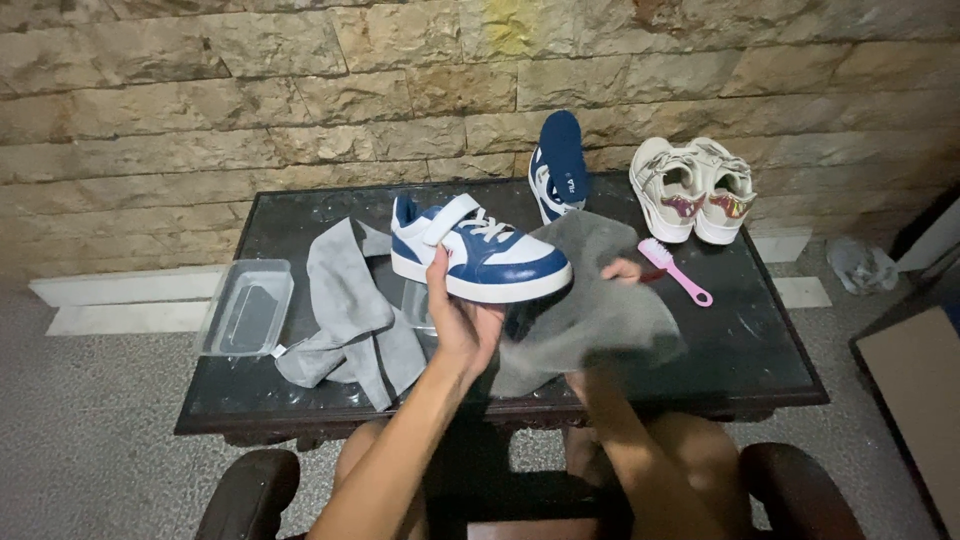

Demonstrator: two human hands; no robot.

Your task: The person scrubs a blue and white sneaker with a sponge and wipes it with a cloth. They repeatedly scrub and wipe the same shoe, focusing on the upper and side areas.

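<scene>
Head view: a blue-and-white sneaker (480,252) is held up from below by the left hand (462,318), fingers and thumb curled around its sole — the shoe is raised over the middle of the dark glass-topped table (770,350), toe turned toward the right edge. The right hand (622,270) is mostly covered by a grey cloth (585,310), which is gripped just beside the toe of the shoe; only the fingertips are seen, so how tightly the fingers are bent cannot be told. A second grey cloth (350,315) is spread toward the left edge, beside a clear plastic tray (248,306) at that edge. A pink brush (672,268) is laid near the right hand. At the far edge the matching blue sneaker (557,165) is propped upright — and a pair of white sneakers (692,188) is placed at the far right corner.
</scene>
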